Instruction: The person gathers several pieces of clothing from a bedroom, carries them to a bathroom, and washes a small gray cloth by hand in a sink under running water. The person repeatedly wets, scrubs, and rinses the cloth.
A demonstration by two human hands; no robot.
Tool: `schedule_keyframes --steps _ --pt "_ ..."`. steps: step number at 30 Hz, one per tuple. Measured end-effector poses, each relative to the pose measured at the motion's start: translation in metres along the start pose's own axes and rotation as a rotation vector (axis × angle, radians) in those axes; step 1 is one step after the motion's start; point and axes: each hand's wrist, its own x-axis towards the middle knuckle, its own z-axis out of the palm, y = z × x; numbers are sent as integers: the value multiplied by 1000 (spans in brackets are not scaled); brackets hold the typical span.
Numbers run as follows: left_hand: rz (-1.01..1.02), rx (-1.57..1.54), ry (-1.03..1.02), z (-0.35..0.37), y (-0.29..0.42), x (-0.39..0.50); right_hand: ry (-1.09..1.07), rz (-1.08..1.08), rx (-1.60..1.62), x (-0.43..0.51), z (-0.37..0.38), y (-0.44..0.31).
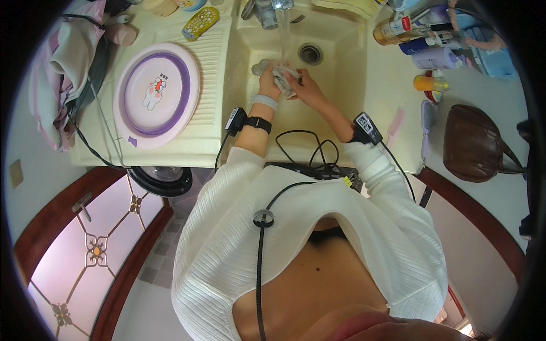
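Note:
Water runs from the metal faucet (282, 5) in a stream down to my two hands over the cream sink (341, 91). A wet, light grey cloth (285, 82) is bunched between them. My left hand (268, 81) grips its left side, with part of that hand hidden by the cloth. On the cloth's right side, my right hand (308, 88) holds it between thumb and fingers. Just left of my left hand lies another small greyish, wet-looking piece (259, 67), which may be cloth. The round drain (310, 54) lies beyond my hands.
Left of the sink, a pink and purple collapsible basin (157, 94) sits on the ribbed drainboard near a yellow dotted object (200, 23). Bottles (433, 58), a pink comb (396, 123), a purple hairbrush (427, 123) and a brown bag (473, 143) are at right. Black cables (315, 140) loop at the sink's front.

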Motion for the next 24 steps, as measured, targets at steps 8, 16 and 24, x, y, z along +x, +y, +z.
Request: schedule_keyframes --steps 8,16,24 --pt "156 -102 478 -12 -6 28 87 136 178 -45 -26 17" --pt "119 -177 188 -15 2 20 -18 52 460 -20 10 4" --pt "195 62 121 22 22 -44 87 -406 25 58 68 21"
